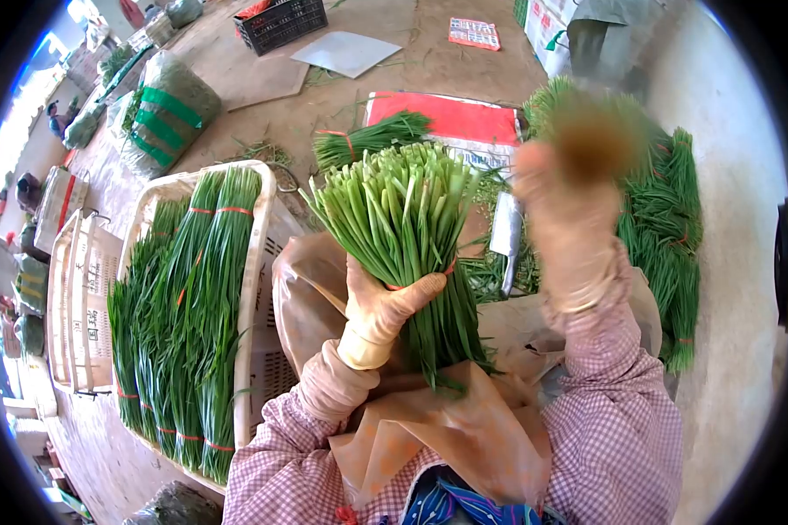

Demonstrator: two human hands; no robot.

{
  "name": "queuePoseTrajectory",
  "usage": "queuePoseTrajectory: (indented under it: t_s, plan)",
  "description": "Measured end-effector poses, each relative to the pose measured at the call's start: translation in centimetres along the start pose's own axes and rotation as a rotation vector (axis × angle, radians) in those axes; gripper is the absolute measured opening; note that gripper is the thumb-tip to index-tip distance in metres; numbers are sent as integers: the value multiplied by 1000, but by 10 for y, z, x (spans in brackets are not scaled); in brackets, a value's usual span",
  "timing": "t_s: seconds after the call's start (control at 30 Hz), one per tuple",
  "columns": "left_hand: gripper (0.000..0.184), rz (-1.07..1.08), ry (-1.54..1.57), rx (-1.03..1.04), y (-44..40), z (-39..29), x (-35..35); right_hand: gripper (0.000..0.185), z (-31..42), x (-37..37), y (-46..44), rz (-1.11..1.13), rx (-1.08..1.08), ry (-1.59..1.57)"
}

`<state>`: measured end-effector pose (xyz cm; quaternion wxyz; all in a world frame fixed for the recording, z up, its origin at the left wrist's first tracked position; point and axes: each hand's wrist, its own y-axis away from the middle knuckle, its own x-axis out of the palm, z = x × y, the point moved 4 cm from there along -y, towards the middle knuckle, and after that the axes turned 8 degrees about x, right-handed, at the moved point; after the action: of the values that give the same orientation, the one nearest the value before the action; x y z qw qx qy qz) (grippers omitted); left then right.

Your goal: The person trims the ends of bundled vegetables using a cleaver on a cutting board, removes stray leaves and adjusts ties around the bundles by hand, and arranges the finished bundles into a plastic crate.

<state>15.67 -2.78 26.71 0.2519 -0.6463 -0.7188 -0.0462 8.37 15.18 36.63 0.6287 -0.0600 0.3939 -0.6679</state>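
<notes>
Left hand (383, 308) grip wrapped round green bundle (411, 210), cut ends up, over brown apron (446, 429).
Right hand (556, 179) blurred, grip: can't tell. Dark Chinese characters on far-left crate (83, 302); loaded crate (256, 262) close beside left sleeve (293, 437).

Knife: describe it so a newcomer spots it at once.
Find the red-and-white sack on the floor ahead. Nearer the person, just right of the green bundle held in the left hand, lies the knife. Its broad, pale blade stands out from the loose green scraps around it.
</notes>
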Motion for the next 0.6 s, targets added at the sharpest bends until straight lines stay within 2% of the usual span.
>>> queuePoseTrajectory:
  t_s: [0.03, 0.07, 0.1, 0.13, 0.2, 0.33, 0.4, 0.43, 0.47, 0.53, 0.57, 0.6]
  plan:
    - [67, -8, 35, -7, 0, -1, 2, 14, -2, -15, -7, -126, -5, -32]
    - [67, -15, 44, -10, 1, 1, 2, 15, -16, -27, -12, -174, 205, -442]
    - [67, -40, 58, -2, 1, 4, 2, 18, -11, -28, -18, 5, 73, -415]
    - [67, -61, 68, 6, 1, 5, 1, 18, -9, -27, -12, 9, 73, -413]
    - [69, -35, 73, -11, -1, 8, 2, 23, 14, -3, 11, 440, -74, -40]
    - [71, -64, 78, -35, 3, 8, 10, 25, 26, 12, 18, 335, 20, -191]
    - [72, -72, -11, -18, 3, 13, 8, 16, 17, 27, 20, 475, 226, -89]
    - [72, -54, 7, -22, 3, 14, 8, 14, 14, 30, 18, 394, 99, -70]
    - [73, -40, 25, -27, 4, 15, 9, 14, 8, 34, 18, 400, 102, -69]
    - [74, -22, 69, -66, 5, 19, 7, 9, 7, 38, 17, 414, -89, 6]
    - [74, -10, 46, -48, 4, 23, 5, 9, 8, 35, 12, 417, -88, 10]
    - [74, 3, 24, -29, 3, 23, 5, 9, 16, 22, 2, 252, -137, 175]
